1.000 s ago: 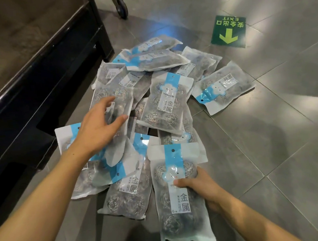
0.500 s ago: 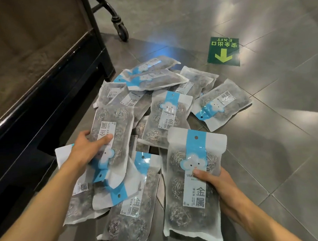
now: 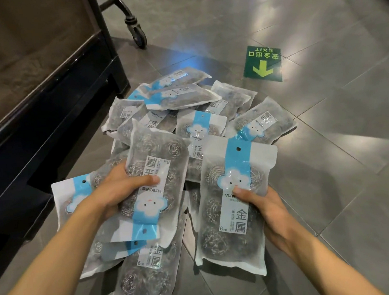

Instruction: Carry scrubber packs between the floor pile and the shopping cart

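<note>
The left hand (image 3: 120, 195) gripped one packet of steel scourers (image 3: 158, 173) with its blue header pointing toward the person, thumb laid across the face so the slippery film would not slide. The right hand (image 3: 266, 209) pinched a second packet (image 3: 235, 204) header-up, raised just above the loose heap of packets (image 3: 193, 114) on the tiled floor (image 3: 329, 160) beside the dark shelf unit (image 3: 47, 117).
</note>
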Available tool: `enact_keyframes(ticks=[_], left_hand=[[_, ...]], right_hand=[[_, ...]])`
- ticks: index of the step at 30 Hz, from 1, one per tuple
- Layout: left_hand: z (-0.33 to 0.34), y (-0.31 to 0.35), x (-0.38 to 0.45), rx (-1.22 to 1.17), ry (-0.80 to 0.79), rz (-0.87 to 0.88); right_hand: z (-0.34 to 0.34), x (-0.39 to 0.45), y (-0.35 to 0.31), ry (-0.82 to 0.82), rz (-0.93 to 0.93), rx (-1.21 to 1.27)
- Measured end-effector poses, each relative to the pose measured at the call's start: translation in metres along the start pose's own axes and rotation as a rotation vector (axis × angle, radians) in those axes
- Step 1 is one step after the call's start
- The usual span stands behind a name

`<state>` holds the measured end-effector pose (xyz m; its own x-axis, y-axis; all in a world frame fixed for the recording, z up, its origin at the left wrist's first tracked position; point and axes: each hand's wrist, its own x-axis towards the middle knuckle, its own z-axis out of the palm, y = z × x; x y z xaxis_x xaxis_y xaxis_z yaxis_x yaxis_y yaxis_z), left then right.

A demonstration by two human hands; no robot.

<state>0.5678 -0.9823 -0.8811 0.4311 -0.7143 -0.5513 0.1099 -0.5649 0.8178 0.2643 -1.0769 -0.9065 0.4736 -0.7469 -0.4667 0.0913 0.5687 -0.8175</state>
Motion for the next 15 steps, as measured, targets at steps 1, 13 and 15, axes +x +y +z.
enact_keyframes(ticks=[1, 13, 15], left_hand=[[0.003, 0.001, -0.003, -0.027, -0.007, 0.013], [0.011, 0.125, -0.071, -0.216, 0.088, 0.211], [0.007, 0.169, -0.101, -0.197, 0.070, 0.237]], right_hand=[[-0.001, 0.000, -0.004, -0.006, -0.003, -0.012], [0.035, -0.025, -0.151, 0.063, -0.158, -0.060], [0.051, -0.050, -0.197, 0.056, -0.177, -0.065]])
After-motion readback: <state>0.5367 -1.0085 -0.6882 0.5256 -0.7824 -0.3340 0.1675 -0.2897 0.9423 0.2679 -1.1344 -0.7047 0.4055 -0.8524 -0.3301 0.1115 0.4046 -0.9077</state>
